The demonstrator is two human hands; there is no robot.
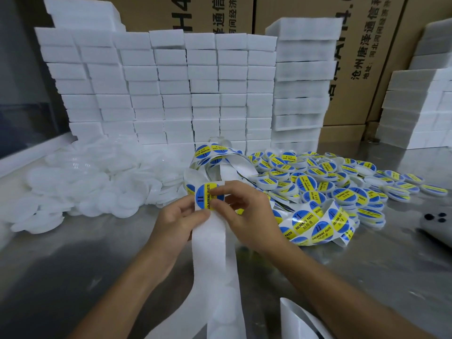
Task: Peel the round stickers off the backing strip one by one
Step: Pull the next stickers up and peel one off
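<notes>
— Where was the strip when you looked over?

— Dead centre of the metal surface (73,265), held up between both hands. The white backing strip (212,253) ran from the hands down towards six o'clock, bare along that stretch, and looped away behind them towards twelve.

— And the hands?

— The left hand (176,221) had its thumb and fingers curled round the strip's left edge, pinching it just under a round blue-and-yellow sticker (208,196) printed "SOLDERING PASTE". The right hand (247,216) had its thumb and forefinger pinched at that sticker's right side. Whether the edge had lifted off the backing, I couldn't tell.

— More stickers about?

— A coil of the strip with stickers on it (318,226) lay at three o'clock from the hands, just beside the right wrist. Beyond it, towards two o'clock, sat a heap of round lids with stickers on top (330,177).

— Anything on the other side?

— A pile of plain white lids (93,182) at ten o'clock. Behind everything, at twelve, stacks of white foam blocks (171,89) stood against cardboard boxes (367,57). A grey phone (437,228) rested at the far right edge.
</notes>
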